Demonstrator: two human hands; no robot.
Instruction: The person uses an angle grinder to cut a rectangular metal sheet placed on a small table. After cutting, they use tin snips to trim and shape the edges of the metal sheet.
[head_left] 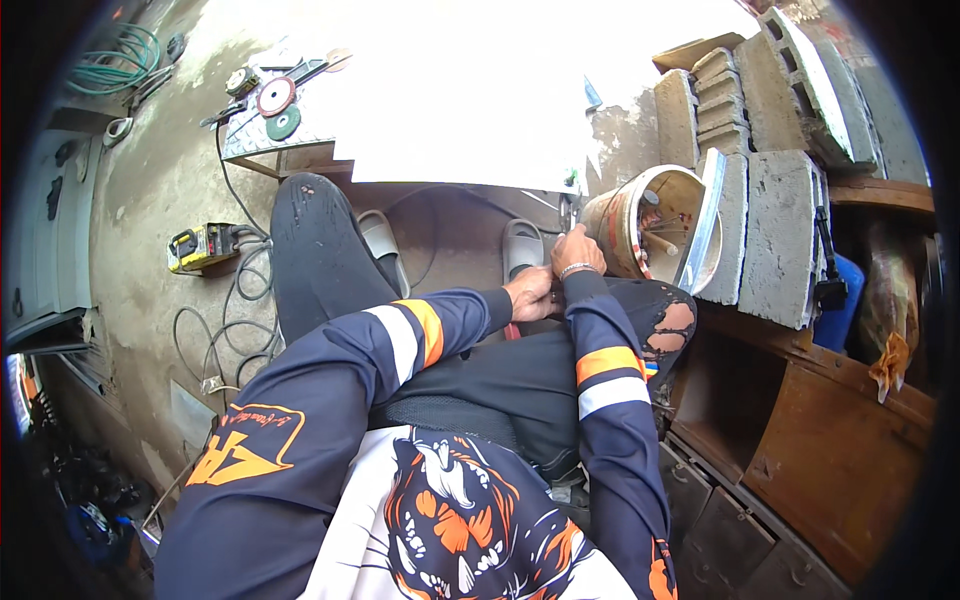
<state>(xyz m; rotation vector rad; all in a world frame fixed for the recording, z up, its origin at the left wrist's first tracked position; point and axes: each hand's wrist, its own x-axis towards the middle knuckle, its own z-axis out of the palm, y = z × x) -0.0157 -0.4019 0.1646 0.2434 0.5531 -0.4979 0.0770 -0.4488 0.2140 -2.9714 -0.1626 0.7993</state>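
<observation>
My right hand [578, 250], with a bracelet at the wrist, is closed around a slim dark metal tool [568, 212] whose tip points away from me. Its kind is too small to tell. Just left of it and closer to me, my left hand [530, 293] is closed, fingers curled; what it holds, if anything, is hidden. A small red thing [512, 331] shows below the left hand. Beyond the hands, the near edge of a glaring white surface [450, 175] runs across. Beside my right hand stands a dirty bucket [617, 235] with sticks and tools in it.
At the far left, a metal stand [318, 125] bears an angle grinder [277, 97], a green disc [284, 123] and a tape measure [240, 82]. A yellow-black device [203, 248] and looped cables lie left. Concrete blocks [785, 225] and a wooden cabinet [830, 450] crowd the right.
</observation>
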